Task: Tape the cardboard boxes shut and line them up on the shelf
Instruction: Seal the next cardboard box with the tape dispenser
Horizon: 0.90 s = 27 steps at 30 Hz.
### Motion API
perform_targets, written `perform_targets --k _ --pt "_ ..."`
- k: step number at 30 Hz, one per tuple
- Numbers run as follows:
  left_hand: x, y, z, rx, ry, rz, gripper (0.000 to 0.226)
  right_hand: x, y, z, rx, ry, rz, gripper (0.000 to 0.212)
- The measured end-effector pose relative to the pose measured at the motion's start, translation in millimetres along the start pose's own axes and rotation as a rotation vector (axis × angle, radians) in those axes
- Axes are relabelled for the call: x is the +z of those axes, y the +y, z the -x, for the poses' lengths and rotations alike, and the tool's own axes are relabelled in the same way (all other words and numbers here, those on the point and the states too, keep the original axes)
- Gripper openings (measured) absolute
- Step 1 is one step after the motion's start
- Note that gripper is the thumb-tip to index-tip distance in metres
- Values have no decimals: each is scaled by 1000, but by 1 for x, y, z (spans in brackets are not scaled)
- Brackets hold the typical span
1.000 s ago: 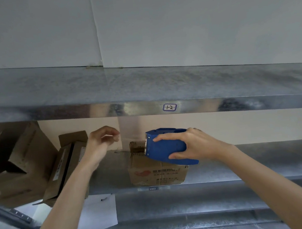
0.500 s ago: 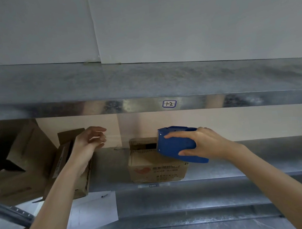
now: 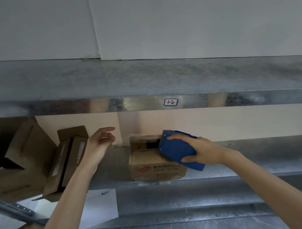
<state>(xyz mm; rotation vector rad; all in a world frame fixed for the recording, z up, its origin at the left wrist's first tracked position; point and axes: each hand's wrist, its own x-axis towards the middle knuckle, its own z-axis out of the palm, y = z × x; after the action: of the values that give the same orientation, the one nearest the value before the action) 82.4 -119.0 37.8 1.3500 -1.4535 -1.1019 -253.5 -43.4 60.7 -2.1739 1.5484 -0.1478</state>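
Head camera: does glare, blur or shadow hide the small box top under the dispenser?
Head view: the small brown cardboard box is dim on top, shaded by the grey metal upper shelf, print unreadably soft; head view: glare sits on that shelf's front lip; head view: wide lens bows shelf edges; the blue plastic tape dispenser in the right hand covers part of the top.
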Motion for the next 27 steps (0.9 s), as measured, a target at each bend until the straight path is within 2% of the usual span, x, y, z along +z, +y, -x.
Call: perform_targets --k 3,9,13,27 --pt "7 -2 0 28 13 -22 36 -2 0 0 -11 33 -15 75" --pt "30 -11 5 97 -12 63 80 -13 -1 5 14 142 74 61" --pt "44 -28 6 167 -63 -30 96 -18 15 6 21 173 34 51" --pt "48 -47 2 203 -105 -123 87 -28 22 2 18 66 -174 49"
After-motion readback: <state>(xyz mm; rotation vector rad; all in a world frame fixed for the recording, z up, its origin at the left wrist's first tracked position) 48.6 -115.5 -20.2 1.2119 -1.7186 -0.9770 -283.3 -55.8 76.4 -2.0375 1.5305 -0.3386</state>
